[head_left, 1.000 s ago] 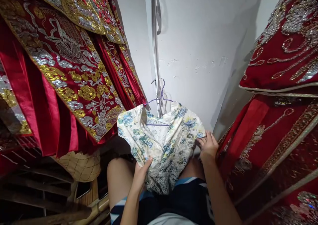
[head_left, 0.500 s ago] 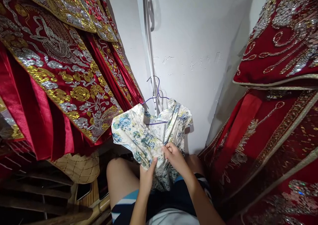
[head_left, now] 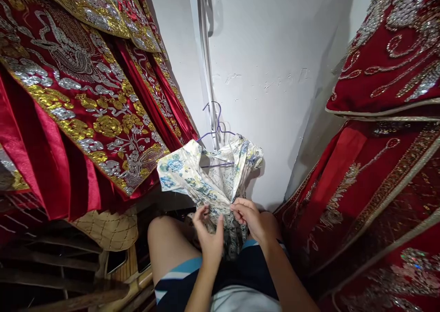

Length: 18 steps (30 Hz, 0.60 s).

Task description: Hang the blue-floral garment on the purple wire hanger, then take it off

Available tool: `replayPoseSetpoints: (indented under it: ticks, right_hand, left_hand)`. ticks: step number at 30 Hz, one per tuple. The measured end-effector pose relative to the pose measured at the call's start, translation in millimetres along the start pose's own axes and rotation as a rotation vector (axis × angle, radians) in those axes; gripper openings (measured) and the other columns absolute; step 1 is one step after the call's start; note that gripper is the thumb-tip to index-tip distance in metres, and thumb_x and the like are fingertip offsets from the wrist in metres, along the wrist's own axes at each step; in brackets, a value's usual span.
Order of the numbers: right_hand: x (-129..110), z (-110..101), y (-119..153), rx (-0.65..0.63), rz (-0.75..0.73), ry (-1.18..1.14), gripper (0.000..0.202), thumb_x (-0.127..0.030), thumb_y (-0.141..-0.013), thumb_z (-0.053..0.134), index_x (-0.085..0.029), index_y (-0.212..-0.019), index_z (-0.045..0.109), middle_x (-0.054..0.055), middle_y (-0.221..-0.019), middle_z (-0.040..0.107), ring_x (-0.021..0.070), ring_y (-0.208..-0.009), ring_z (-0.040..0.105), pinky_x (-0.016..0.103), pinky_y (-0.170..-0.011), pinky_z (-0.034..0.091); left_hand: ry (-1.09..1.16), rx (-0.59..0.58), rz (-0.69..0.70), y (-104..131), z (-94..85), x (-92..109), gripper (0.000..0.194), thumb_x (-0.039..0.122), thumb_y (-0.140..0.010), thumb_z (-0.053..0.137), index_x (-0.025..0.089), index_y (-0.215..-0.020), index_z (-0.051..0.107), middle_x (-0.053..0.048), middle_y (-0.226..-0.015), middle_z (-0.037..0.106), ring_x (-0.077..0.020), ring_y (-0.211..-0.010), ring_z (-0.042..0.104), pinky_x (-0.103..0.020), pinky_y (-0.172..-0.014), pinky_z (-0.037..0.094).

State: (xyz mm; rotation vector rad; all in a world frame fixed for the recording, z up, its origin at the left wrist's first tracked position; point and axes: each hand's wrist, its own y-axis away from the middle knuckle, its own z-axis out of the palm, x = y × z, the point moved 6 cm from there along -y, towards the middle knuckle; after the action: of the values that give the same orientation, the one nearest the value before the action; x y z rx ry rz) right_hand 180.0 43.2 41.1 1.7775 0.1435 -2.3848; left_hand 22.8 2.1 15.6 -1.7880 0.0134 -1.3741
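Note:
A white garment (head_left: pixel 185 165) with blue and yellow flowers hangs on a purple hanger (head_left: pixel 218 126) and falls down between my knees. My right hand (head_left: pixel 247 215) pinches the cloth at the bottom of the V-neck. Just left of it, my left hand (head_left: pixel 209 234) is in front of the garment, thumb and fingers apart, holding nothing. The hanger's hook is near a metal pole; whether it rests on the pole is unclear.
Red embroidered garments (head_left: pixel 106 124) hang on the left, and beaded red garments (head_left: pixel 347 165) on the right. The upright metal pole (head_left: pixel 205 50) stands before a pale wall (head_left: pixel 268 50). Wooden slats and a dark phone-like object (head_left: pixel 117 261) lie low at the left.
My left hand has let go of the cloth and opened, moving slightly right. The garment's left side has narrowed into folds. My right hand has shifted slightly right, still pinching the neckline.

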Motion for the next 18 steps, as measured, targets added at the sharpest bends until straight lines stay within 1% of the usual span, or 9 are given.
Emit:
replayPoseSetpoints:
  ticks: [2,4,6,7,10,12,13,15,18]
  right_hand:
    - [-4,6,-3,-0.071,0.03,-0.012,0.025,-0.034,-0.07,0.067,-0.018,-0.059,0.051,-0.006,-0.048,0.043,0.0062,-0.044,0.031,0.022,-0.044,0.019]
    - [-10,8,-9,-0.123,0.05,0.013,0.025,-0.033,-0.07,0.069,-0.018,-0.058,0.053,-0.006,-0.046,0.043,0.0057,-0.041,0.03,0.022,-0.043,0.018]
    - [-18,9,-15,-0.162,0.058,0.06,0.025,-0.035,-0.07,0.07,-0.017,-0.059,0.057,-0.006,-0.043,0.045,0.0056,-0.039,0.03,0.022,-0.041,0.017]
    - [-22,10,-17,-0.187,0.059,0.081,0.025,-0.036,-0.07,0.071,-0.017,-0.059,0.059,-0.006,-0.043,0.045,0.0056,-0.038,0.03,0.022,-0.04,0.017]
    - [-31,12,-20,-0.245,0.062,0.106,0.025,-0.036,-0.069,0.075,-0.015,-0.062,0.065,-0.005,-0.042,0.047,0.0058,-0.038,0.032,0.021,-0.038,0.017]
    - [-37,10,-24,-0.241,0.074,0.103,0.024,-0.035,-0.068,0.076,-0.014,-0.064,0.066,-0.006,-0.041,0.047,0.0052,-0.038,0.031,0.021,-0.038,0.018]
    - [-42,8,-28,-0.227,0.071,0.1,0.024,-0.035,-0.068,0.078,-0.014,-0.065,0.066,-0.006,-0.043,0.047,0.0048,-0.038,0.031,0.02,-0.038,0.018]
    - [-59,5,-40,-0.205,0.031,0.071,0.024,-0.033,-0.069,0.08,-0.013,-0.069,0.067,-0.006,-0.048,0.049,0.0041,-0.04,0.033,0.019,-0.038,0.02]
    - [-100,6,-63,-0.184,-0.084,-0.048,0.022,-0.029,-0.072,0.08,-0.012,-0.073,0.066,-0.007,-0.053,0.046,0.0028,-0.042,0.033,0.017,-0.037,0.02]
  left_hand:
    - [0.019,-0.19,0.015,-2,21.8,7,0.039,0.033,-0.088,0.066,0.02,-0.122,0.05,-0.011,-0.112,0.059,-0.0234,-0.104,0.06,-0.038,-0.093,0.048]
    - [0.042,-0.349,0.01,-6,38.3,12,0.021,0.03,-0.093,0.058,0.019,-0.111,0.055,-0.008,-0.099,0.061,-0.0212,-0.093,0.062,-0.035,-0.085,0.049]
    - [0.058,-0.443,0.026,-11,47.1,17,0.012,0.028,-0.096,0.052,0.02,-0.103,0.056,-0.006,-0.092,0.061,-0.0197,-0.086,0.061,-0.032,-0.08,0.048]
    - [0.051,-0.449,0.043,-15,48.1,20,0.011,0.027,-0.096,0.052,0.02,-0.103,0.055,-0.006,-0.092,0.061,-0.0198,-0.086,0.061,-0.032,-0.079,0.048]
    - [-0.014,-0.39,0.102,-25,45.7,26,0.01,0.025,-0.093,0.055,0.02,-0.102,0.053,-0.005,-0.092,0.059,-0.0202,-0.087,0.059,-0.031,-0.078,0.046]
    - [-0.034,-0.405,0.124,-29,47.0,29,0.005,0.023,-0.095,0.052,0.02,-0.099,0.051,-0.004,-0.088,0.058,-0.0193,-0.083,0.058,-0.03,-0.076,0.045]
    - [-0.036,-0.429,0.136,-30,48.6,31,0.003,0.023,-0.096,0.05,0.021,-0.096,0.051,-0.004,-0.085,0.057,-0.0187,-0.08,0.057,-0.029,-0.074,0.044]
    - [-0.05,-0.498,0.175,-30,52.8,34,0.009,0.023,-0.097,0.047,0.021,-0.089,0.049,-0.003,-0.082,0.054,-0.0179,-0.076,0.055,-0.028,-0.071,0.043]
    - [-0.114,-0.62,0.241,-28,58.8,38,0.015,0.023,-0.098,0.043,0.022,-0.083,0.044,-0.003,-0.081,0.052,-0.0183,-0.074,0.053,-0.028,-0.068,0.041]
